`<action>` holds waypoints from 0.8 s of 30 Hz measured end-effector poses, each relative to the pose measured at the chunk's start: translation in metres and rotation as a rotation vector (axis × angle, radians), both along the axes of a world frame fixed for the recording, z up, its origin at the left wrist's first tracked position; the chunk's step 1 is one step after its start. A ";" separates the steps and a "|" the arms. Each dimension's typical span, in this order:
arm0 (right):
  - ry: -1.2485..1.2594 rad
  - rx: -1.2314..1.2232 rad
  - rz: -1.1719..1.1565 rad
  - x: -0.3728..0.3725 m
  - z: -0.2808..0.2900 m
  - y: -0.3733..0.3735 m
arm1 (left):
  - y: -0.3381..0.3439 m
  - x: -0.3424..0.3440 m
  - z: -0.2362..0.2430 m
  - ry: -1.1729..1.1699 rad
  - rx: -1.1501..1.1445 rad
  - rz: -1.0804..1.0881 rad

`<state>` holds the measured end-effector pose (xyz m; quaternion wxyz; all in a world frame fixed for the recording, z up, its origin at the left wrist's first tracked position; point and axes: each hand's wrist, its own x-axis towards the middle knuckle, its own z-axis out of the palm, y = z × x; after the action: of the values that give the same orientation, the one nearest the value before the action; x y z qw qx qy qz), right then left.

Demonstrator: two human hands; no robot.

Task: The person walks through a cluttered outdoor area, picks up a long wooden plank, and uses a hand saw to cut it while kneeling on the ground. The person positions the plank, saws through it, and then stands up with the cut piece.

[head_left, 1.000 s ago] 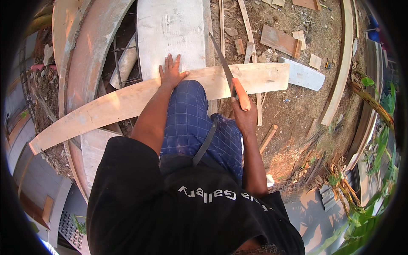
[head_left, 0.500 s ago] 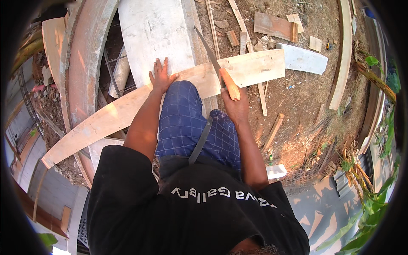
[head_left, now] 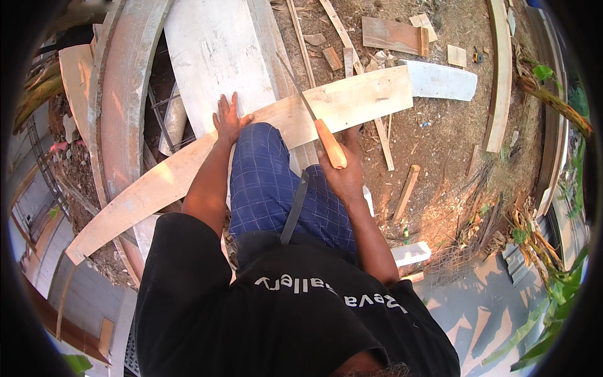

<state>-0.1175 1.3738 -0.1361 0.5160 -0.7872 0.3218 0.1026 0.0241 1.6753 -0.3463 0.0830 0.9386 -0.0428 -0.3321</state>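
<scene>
My left hand (head_left: pixel 230 124) lies with fingers spread at the upper edge of a long, pale wooden board (head_left: pixel 367 97). The board crosses diagonally over a wide whitish plank (head_left: pixel 213 53), and my knee (head_left: pixel 257 147) is against it. My right hand (head_left: pixel 340 174) grips the orange handle of a hand saw (head_left: pixel 301 94), whose blade slants up across the board just right of my knee. The board's right end meets a short pale painted piece (head_left: pixel 443 80).
Wood offcuts (head_left: pixel 392 34), strips and a small tape measure (head_left: pixel 478 58) lie on the dirt. Long curved-looking timbers (head_left: pixel 497 94) flank the right, rough boards (head_left: pixel 129 88) and metal bars the left. A white block (head_left: pixel 411 252), dry stalks (head_left: pixel 531 245) and leaves are at lower right.
My right hand and the saw have drawn back toward my body relative to the board. The whole view has shifted a little; my left hand stays on the board.
</scene>
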 end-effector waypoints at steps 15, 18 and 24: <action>-0.042 0.080 -0.095 -0.035 -0.022 -0.023 | -0.049 -0.005 0.047 -0.130 -0.082 -0.009; -0.007 0.118 -0.071 -0.019 -0.018 -0.026 | -0.037 -0.010 0.003 -0.376 -0.003 -0.073; 0.258 0.124 -0.065 -0.118 0.126 -0.049 | -0.035 -0.006 -0.003 -0.081 0.102 -0.081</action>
<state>-0.2353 1.3248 -0.0104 0.5209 -0.7233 0.4039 0.2058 0.0179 1.6404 -0.3494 0.0200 0.9518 -0.0670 -0.2985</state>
